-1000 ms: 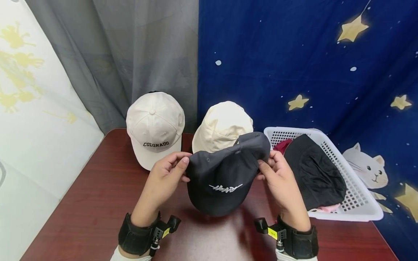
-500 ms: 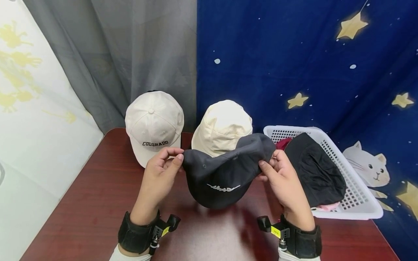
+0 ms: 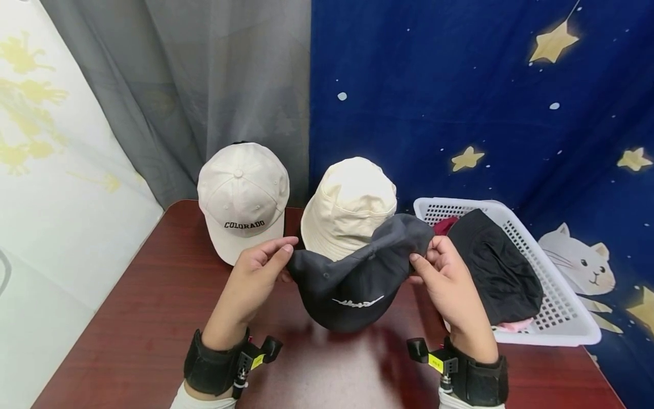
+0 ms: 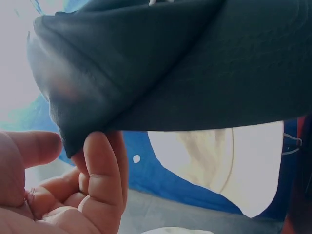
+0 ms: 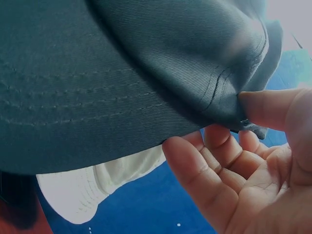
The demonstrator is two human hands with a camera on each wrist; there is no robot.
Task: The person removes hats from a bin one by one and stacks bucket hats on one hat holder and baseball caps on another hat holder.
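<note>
Two hands: left hand [image 3: 258,271], right hand [image 3: 445,276] pinch dark cap [image 3: 357,272] between them.

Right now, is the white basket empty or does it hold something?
Not empty: the white basket holds a black hat, with red and pink fabric beneath.

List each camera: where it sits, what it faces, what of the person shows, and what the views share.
Head: worn on the head, looks down at the table; both hands, left and right, pinch the dark cap.
Left wrist: under the cap, facing up; left fingers.
Right wrist: under the cap; right palm.
Shared: the dark cap and the cream bucket hat.
</note>
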